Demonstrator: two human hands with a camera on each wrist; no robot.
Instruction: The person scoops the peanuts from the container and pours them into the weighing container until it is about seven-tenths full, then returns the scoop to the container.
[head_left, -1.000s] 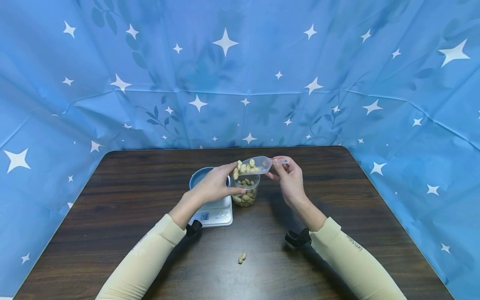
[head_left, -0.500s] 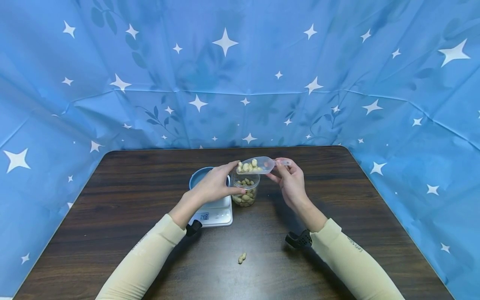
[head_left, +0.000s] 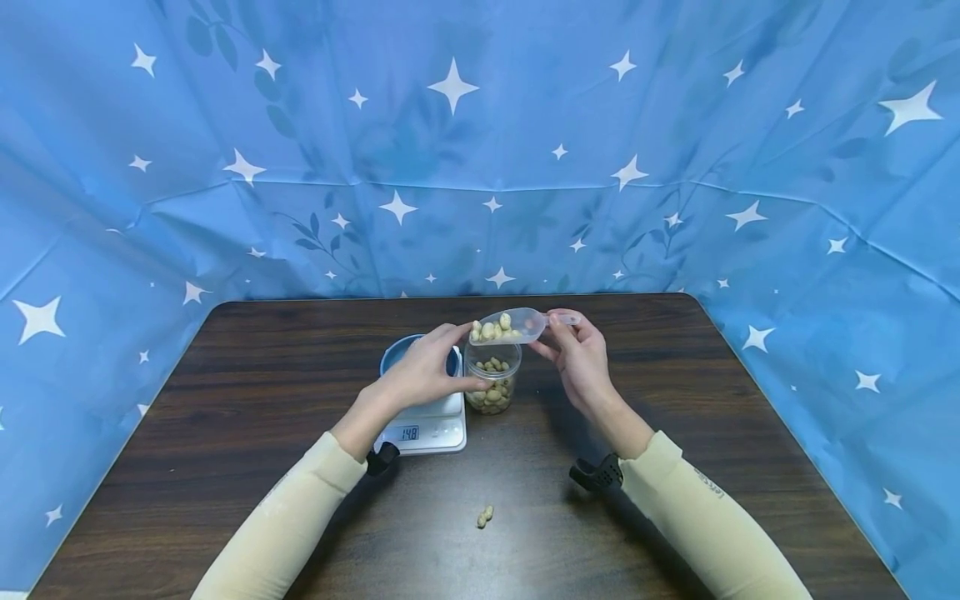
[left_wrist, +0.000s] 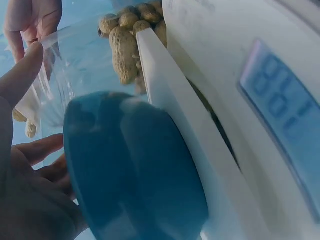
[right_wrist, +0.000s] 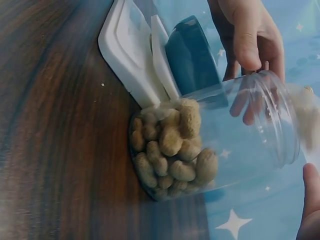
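Observation:
A clear jar (right_wrist: 272, 117) stands upright on the table, its lower part full of unshelled peanuts (right_wrist: 172, 145). My left hand (head_left: 423, 367) holds the jar near its rim, thumb on the near side and fingers round the far side. Between its thumb and fingers my right hand (head_left: 585, 358) pinches the handle of a translucent scoop (head_left: 531, 325). Several peanuts lie in the scoop, whose tip is close to my left fingers, over the jar's mouth. In the right wrist view the scoop shows only as a blur past the jar's rim.
Left of the jar, a white kitchen scale (head_left: 435, 436) bears a blue bowl (left_wrist: 130, 165), partly hidden by my left hand. The scale's display reads about 148. One loose peanut (head_left: 485, 517) lies on the dark wooden table (head_left: 262, 392) nearer me. A blue starry curtain (head_left: 480, 150) hangs behind.
A peanut that hung over the scoop's tip a second ago no longer hangs there. The scoop shifted slightly right, then back left and up a little. My left hand stays on the jar.

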